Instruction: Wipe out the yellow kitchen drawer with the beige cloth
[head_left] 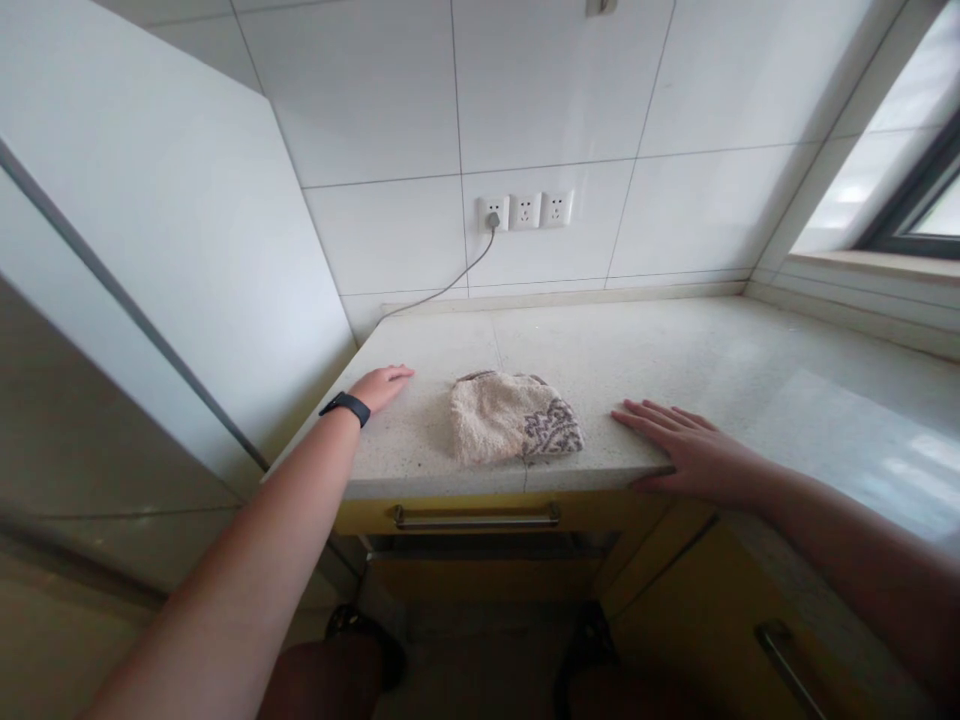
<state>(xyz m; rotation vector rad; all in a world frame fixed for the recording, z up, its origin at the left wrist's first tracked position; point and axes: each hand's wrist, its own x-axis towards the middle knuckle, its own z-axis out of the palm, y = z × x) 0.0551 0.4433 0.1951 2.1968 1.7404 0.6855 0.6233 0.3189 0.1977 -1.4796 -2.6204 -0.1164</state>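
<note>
A folded beige cloth [487,418] with a purple-grey pattern at its right end lies near the front edge of the pale stone countertop [660,350]. To its left, my left hand [381,386] rests on the counter with fingers stretched out, a dark band around the wrist. My right hand [679,445] lies flat on the counter to the right of the cloth, fingers spread and thumb near the front edge. Both hands are apart from the cloth and hold nothing.
A tall white cabinet [180,180] borders the counter on the left. Wall sockets [525,211] hold a grey plug [493,220], its cord running down behind the counter. Below are a yellow drawer with a metal handle [476,517] and an opening. A window [922,200] stands at right.
</note>
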